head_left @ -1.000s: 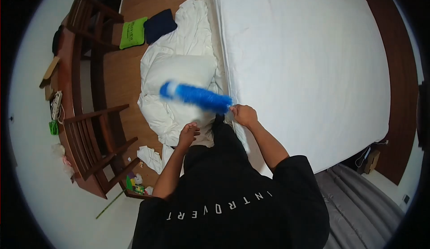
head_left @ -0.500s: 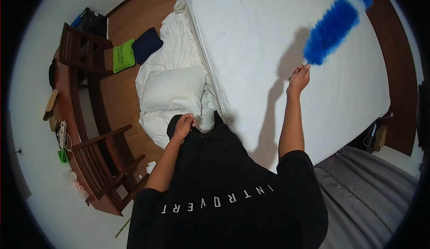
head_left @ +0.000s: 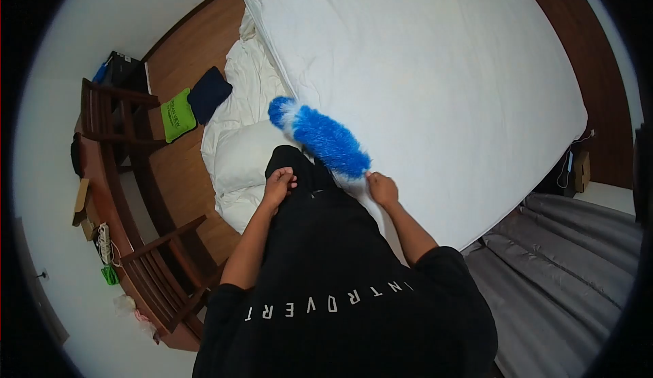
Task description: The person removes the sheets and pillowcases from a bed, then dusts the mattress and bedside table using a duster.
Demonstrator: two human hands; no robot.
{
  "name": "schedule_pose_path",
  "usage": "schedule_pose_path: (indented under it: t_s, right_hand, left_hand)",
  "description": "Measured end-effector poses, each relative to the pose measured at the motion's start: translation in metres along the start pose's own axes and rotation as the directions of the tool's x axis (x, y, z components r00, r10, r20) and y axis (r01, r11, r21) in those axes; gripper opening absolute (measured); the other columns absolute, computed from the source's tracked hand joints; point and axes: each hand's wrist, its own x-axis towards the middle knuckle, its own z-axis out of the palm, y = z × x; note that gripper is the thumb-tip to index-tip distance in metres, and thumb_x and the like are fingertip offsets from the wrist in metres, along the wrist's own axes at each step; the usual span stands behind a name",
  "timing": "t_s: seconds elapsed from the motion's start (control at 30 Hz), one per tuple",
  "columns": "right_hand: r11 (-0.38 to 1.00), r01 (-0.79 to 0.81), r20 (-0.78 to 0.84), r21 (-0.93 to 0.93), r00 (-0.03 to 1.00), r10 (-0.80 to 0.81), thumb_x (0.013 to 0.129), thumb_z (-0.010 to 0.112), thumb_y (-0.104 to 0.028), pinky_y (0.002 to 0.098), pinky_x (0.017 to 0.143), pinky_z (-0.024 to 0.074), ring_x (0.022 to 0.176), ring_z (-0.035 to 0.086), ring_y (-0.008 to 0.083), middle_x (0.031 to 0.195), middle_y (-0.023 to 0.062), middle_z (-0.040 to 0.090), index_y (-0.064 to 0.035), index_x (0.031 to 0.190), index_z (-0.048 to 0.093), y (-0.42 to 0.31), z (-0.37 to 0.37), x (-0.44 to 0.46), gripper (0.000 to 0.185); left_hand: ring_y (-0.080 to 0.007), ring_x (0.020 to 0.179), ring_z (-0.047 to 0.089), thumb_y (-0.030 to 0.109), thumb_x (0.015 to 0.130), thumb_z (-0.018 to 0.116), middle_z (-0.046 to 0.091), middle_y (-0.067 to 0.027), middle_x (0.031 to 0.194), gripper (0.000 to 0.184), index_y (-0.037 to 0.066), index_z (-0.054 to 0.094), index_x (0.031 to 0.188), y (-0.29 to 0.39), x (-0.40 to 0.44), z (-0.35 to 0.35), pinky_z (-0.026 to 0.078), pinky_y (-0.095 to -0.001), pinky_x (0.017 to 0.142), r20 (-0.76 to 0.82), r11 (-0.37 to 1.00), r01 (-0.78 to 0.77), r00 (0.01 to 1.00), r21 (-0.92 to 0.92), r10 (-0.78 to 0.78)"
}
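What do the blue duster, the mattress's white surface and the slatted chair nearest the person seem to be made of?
Duster in the right hand: fluffy, probably synthetic fibre, going by its shaggy blue pile.
Mattress surface: matte white fabric, judging by faint creases; the weave cannot be made out.
Chair: likely wood, perhaps stained, given the brown slats; grain isn't clear.

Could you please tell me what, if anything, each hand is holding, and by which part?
The right hand holds the duster by its handle end, beside the fibres; the left hand shows nothing held.
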Motion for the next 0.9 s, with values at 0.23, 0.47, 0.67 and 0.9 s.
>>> schedule_pose_path:
  t_s: [0.23,0.47,0.67,0.9]
  right_hand:
    - [0.804,0.132,-0.413,0.580,0.898,0.151,0.090,0.035,-0.039,0.0292,0.053,0.0360,0.054,0.043,0.0137,0.055,0.0042,0.046,-0.0040,0.063,0.047,-0.007,-0.082,0.055,0.045]
    - [0.490,0.200,-0.400,0.848,0.848,0.346,0.091,0.029,-0.041,0.0230,0.049,0.0306,0.052,0.035,0.0077,0.055,-0.0020,0.037,-0.0080,0.066,0.043,-0.062,-0.059,0.106,0.044]
    - [0.998,0.021,0.106,0.063,0.994,-0.028,0.088,0.027,-0.039,0.0477,0.077,0.0399,0.086,0.053,0.0415,0.088,0.0249,0.057,-0.0025,0.081,0.059,-0.062,0.023,0.068,0.049]
    - [0.952,0.217,-0.231,0.217,0.959,-0.166,0.089,0.033,-0.039,0.0353,0.059,0.0405,0.058,0.050,0.0258,0.061,0.0144,0.053,-0.0016,0.070,0.053,-0.116,-0.046,0.143,0.047]
  left_hand:
    - [-0.0066,0.073,0.053,0.036,0.085,0.048,0.056,0.0016,0.088,0.031,0.011,0.049,0.103,0.009,0.018,0.001,0.039,-0.0234,0.065,0.092,0.997,-0.060,0.994,0.041,0.056]
    - [-0.0064,0.074,0.052,0.033,0.085,0.048,0.056,0.0020,0.087,0.026,0.011,0.051,0.099,0.011,0.032,-0.017,0.039,-0.0224,0.063,0.091,0.998,-0.037,0.995,0.051,0.032]
    - [-0.0081,0.074,0.053,0.034,0.085,0.047,0.056,0.0005,0.087,0.027,0.011,0.050,0.100,0.033,0.055,-0.033,0.039,-0.0232,0.062,0.096,0.998,0.006,0.995,0.063,-0.012]
    - [-0.0103,0.072,0.054,0.032,0.084,0.049,0.057,-0.0032,0.086,0.030,0.007,0.051,0.101,0.069,0.118,-0.059,0.040,-0.0231,0.057,0.090,0.999,0.015,0.996,0.032,-0.017]
